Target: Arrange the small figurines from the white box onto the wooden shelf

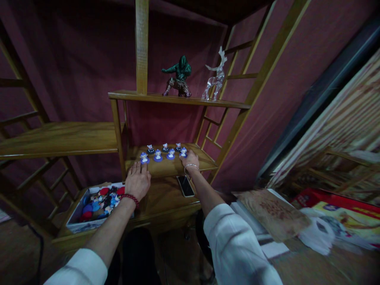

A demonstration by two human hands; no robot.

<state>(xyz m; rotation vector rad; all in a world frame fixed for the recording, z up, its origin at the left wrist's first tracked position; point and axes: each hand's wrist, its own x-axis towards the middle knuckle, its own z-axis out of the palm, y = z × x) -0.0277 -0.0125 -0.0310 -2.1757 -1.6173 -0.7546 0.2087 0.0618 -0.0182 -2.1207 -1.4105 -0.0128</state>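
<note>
On the small wooden shelf (166, 169) stand two rows of small figurines. The front row holds several white figurines with purple caps and purple round bases, and the back row has three white-and-black figurines (165, 148). My right hand (190, 159), with a bangle at the wrist, has its fingers closed on the rightmost purple figurine (183, 152). Stretched over the shelf's front edge, the fingers of my left hand (138, 180) lie flat just below the leftmost purple figurine (144, 157). A red bead bracelet circles that wrist.
A dark phone (185, 186) lies on the lower ledge between my arms. At left sits a box (74, 215) full of colourful figurines. Above, a green-hooded crouching figure (179, 77) and a clear deer (216, 81) stand on a shelf. Boards and a plastic bag (319, 233) lie at right.
</note>
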